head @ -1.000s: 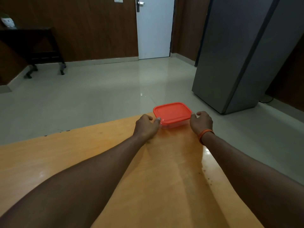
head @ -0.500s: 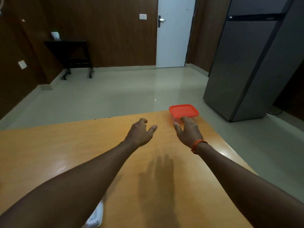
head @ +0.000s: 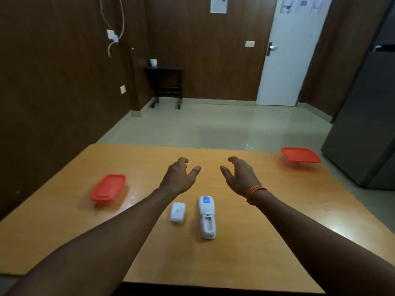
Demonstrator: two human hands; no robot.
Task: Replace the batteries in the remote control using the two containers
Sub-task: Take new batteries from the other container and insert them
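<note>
left hand (head: 179, 178) fingers loosely spread, empty | right hand (head: 240, 175) likewise | remote (head: 207, 216) on table (head: 277, 210), battery cover (head: 177, 213) just beside | containers: left (head: 108, 187), far right (head: 301, 155)

Both forearms (head: 119, 229) are bare as far as they show. A band of thin orange thread (head: 255, 192), wound in several strands, circles the wrist just behind the right hand (head: 239, 176), lying slightly slanted across it.
</note>
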